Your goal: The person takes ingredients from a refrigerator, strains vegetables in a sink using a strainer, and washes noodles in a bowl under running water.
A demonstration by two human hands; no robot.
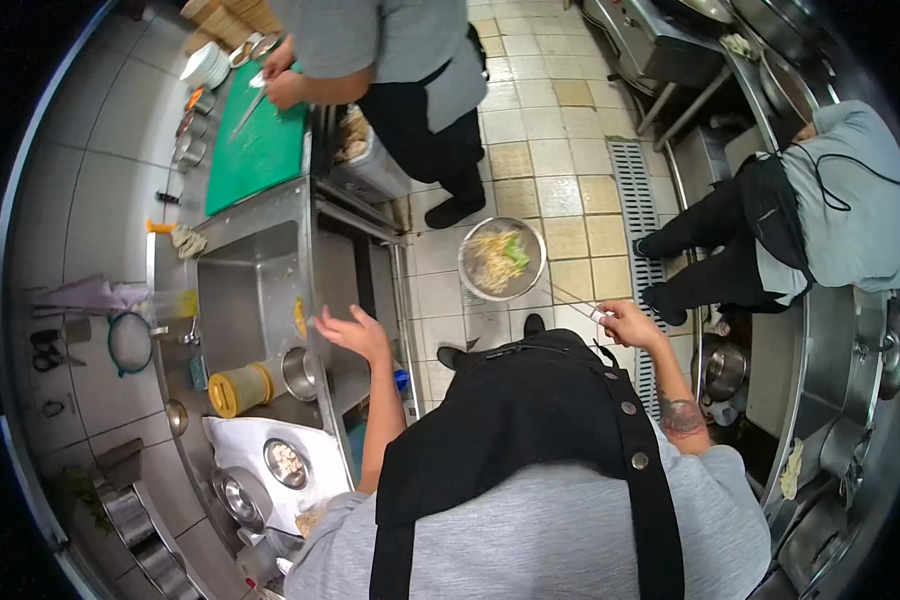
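My right hand (pixel 625 324) is closed around the handle of a round strainer (pixel 537 285), held out over the tiled floor in front of me. Pale noodle-like strips and some green leaves (pixel 513 250) lie in its bowl. On the other side, my left hand (pixel 352 332) is raised beside the sink edge, its fingers apart and nothing in it. Near that hand are a metal bowl (pixel 299 374) and a yellow-lidded container (pixel 240 388) on the counter.
One person (pixel 400 60) stands ahead on the left, cutting on a green board (pixel 260 135). Another person (pixel 820 210) stands at the right counter. A sink (pixel 255 290) is at left; a floor grate (pixel 632 190) runs along the right.
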